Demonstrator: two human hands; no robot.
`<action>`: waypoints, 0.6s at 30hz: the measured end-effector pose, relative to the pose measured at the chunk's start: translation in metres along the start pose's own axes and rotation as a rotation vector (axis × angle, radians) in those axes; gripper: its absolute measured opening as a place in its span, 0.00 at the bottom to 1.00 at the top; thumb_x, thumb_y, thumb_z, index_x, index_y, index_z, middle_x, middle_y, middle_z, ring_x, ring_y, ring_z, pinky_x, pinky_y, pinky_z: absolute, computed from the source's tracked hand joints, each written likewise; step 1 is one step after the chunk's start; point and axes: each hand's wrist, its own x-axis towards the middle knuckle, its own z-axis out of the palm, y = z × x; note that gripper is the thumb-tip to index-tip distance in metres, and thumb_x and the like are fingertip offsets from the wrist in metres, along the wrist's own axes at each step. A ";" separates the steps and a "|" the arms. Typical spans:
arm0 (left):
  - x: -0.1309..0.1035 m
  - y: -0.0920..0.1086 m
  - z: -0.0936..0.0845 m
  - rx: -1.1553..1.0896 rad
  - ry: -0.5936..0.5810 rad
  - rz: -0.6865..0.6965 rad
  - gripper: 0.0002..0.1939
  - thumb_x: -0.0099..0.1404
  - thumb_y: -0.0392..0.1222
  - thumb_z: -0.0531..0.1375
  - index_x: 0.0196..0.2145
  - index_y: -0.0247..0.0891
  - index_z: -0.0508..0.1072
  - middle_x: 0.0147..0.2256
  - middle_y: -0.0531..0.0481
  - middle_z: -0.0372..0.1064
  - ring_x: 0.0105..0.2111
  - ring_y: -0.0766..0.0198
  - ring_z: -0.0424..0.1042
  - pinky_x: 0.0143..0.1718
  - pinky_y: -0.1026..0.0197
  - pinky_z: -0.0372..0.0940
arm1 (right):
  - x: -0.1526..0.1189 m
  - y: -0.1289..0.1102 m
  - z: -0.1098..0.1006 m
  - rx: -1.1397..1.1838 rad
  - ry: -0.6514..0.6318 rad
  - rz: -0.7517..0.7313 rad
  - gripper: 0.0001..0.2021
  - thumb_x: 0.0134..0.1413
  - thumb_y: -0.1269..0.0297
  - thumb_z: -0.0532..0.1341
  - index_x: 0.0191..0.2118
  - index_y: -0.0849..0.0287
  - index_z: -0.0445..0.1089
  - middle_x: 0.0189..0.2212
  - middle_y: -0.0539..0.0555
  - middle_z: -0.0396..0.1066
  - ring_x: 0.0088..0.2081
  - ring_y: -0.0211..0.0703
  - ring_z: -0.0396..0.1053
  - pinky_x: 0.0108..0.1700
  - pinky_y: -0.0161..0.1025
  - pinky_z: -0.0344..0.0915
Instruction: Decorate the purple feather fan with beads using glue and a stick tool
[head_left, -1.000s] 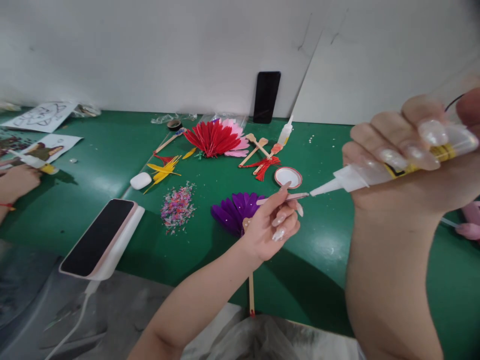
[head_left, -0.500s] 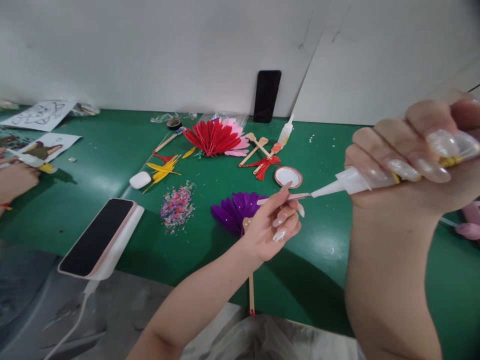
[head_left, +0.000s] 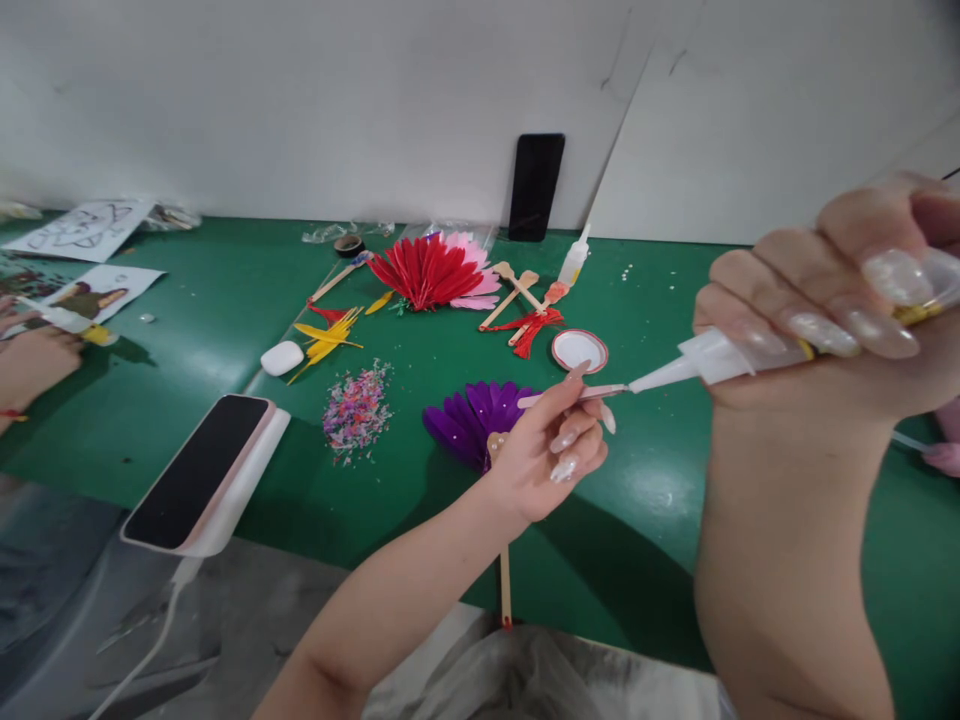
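My right hand (head_left: 847, 280) is wrapped around a clear glue bottle (head_left: 724, 357), tilted with its thin white nozzle pointing left. My left hand (head_left: 559, 440) pinches slim pale-pink tweezers (head_left: 598, 392). Their tip meets the nozzle's end, or nearly so; a tiny dark speck shows there, too small to name. Under the left hand lies a purple feather fan (head_left: 469, 425) dotted with small white beads, its wooden handle (head_left: 505, 590) reaching the table's front edge. My left wrist covers part of it. Just beyond the tweezers sits a small white dish (head_left: 579, 349) with a red rim.
Red feathers (head_left: 427, 270), yellow feathers (head_left: 330, 340), wooden sticks (head_left: 510, 295) with red tassels and coloured flakes (head_left: 358, 412) lie about. A black phone (head_left: 536, 187) leans on the wall; another phone (head_left: 199, 475) is at left. A co-worker's hand (head_left: 45, 360) holds a glue bottle at far left.
Both hands keep their grips, and the nozzle stays at the tweezers' tip. They appear slightly further right in the view; the scene has shifted a little too.
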 end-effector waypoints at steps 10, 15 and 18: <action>0.000 0.000 0.000 0.015 0.032 -0.006 0.22 0.69 0.39 0.46 0.21 0.30 0.68 0.10 0.60 0.47 0.07 0.77 0.50 0.12 0.71 0.47 | -0.010 -0.005 0.007 -0.052 0.099 0.095 0.18 0.29 0.66 0.68 0.12 0.60 0.54 0.04 0.38 0.50 0.09 0.24 0.48 0.13 0.27 0.49; 0.000 0.000 0.001 0.032 0.059 -0.017 0.21 0.69 0.40 0.47 0.21 0.31 0.68 0.10 0.60 0.46 0.07 0.77 0.49 0.12 0.71 0.47 | -0.004 -0.003 0.006 -0.019 0.081 0.051 0.22 0.27 0.62 0.61 0.09 0.58 0.43 0.01 0.41 0.40 0.06 0.27 0.43 0.08 0.31 0.37; 0.000 0.000 0.001 0.016 0.035 -0.013 0.22 0.69 0.39 0.46 0.21 0.30 0.68 0.10 0.60 0.45 0.07 0.77 0.49 0.12 0.71 0.47 | 0.000 0.001 0.005 -0.001 0.111 0.020 0.21 0.28 0.61 0.60 0.09 0.58 0.42 0.01 0.41 0.39 0.05 0.27 0.43 0.06 0.32 0.33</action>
